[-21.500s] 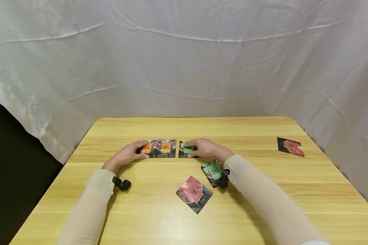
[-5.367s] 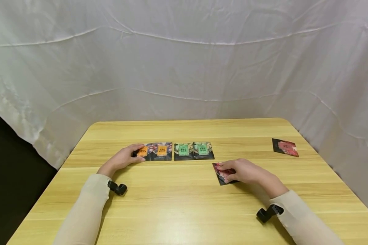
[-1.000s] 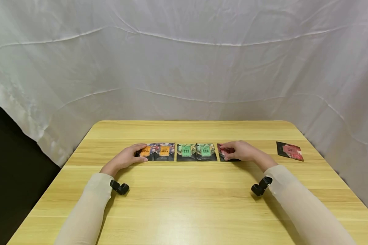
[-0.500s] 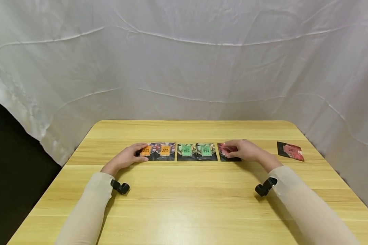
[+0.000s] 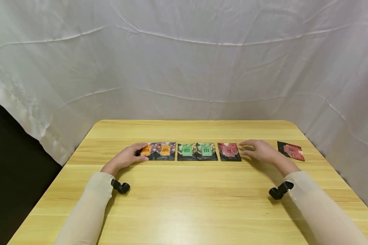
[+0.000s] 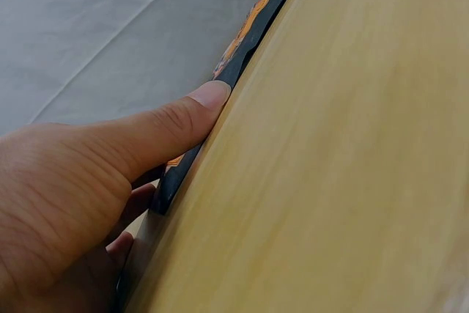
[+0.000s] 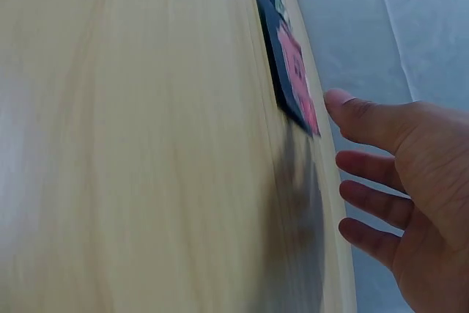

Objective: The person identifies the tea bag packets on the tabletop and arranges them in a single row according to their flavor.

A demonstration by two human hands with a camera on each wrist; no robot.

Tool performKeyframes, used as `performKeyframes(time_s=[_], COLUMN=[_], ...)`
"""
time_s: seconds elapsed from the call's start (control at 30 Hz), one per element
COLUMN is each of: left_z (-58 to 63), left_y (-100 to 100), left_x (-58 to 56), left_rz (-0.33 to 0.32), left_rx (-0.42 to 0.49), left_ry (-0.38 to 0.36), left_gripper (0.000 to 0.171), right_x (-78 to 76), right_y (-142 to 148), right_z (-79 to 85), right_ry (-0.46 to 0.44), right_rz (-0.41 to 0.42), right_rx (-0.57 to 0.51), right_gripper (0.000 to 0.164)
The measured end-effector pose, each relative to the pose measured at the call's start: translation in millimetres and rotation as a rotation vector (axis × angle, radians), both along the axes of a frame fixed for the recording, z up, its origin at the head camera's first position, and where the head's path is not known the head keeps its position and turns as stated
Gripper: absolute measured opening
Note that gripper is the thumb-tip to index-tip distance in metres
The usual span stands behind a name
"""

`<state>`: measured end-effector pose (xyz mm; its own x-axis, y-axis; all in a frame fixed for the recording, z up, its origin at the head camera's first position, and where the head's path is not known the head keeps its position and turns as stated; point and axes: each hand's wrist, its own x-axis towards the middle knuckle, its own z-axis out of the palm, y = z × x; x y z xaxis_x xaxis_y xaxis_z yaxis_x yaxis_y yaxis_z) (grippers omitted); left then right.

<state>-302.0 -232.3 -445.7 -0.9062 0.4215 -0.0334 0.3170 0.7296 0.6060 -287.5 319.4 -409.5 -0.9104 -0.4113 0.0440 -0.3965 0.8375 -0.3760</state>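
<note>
Two orange-labelled food packets [image 5: 165, 149] lie side by side at the left end of a row. My left hand [image 5: 124, 157] holds the leftmost one, thumb on its near edge [image 6: 172, 181] and fingers at its far side, partly covering it. Two green-labelled packets [image 5: 197, 150] follow in the row. After a small gap comes a red-labelled packet [image 5: 229, 151], flat on the table. My right hand [image 5: 265, 152] is just right of it, fingers spread and holding nothing; the right wrist view shows the thumb apart from the packet [image 7: 295, 71].
Another red-labelled packet [image 5: 291, 150] lies askew farther right, beyond my right hand. The wooden table [image 5: 184, 200] has its far edge close to a pale hanging curtain [image 5: 184, 68]. Black cameras sit on both wrists.
My right hand has let go of the red-labelled packet, earlier brought into line with the row, and moved right. The green-labelled pair was lined up before that. My left hand stays put.
</note>
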Motion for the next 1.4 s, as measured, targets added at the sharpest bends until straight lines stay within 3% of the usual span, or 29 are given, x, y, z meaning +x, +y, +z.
performKeyframes(time_s=[0.27,0.6,0.97,1.4], left_z=[1.0,0.9,1.5,1.1], left_y=[1,2,1,1], left_x=[0.3,0.8,1.4,0.2], left_rz=[0.005,0.006,0.01,0.01], left_rx=[0.012,0.016,0.024,0.007], left_ry=[-0.008,-0.01,-0.016,-0.01], left_gripper=[0.076,0.076,0.075,0.076], right_x=[6.6,11.1,16.8,19.3], right_y=[32,77,113,143], right_z=[1.6,-7.6,-16.9,-27.3], right_ry=[0.023,0.028,0.23,0.273], right_rz=[-0.072,-0.162,-0.207,-0.274], right_rx=[-0.003,-0.007,0.072,0.167], right_gripper=[0.05,0.063,0.056,0.052])
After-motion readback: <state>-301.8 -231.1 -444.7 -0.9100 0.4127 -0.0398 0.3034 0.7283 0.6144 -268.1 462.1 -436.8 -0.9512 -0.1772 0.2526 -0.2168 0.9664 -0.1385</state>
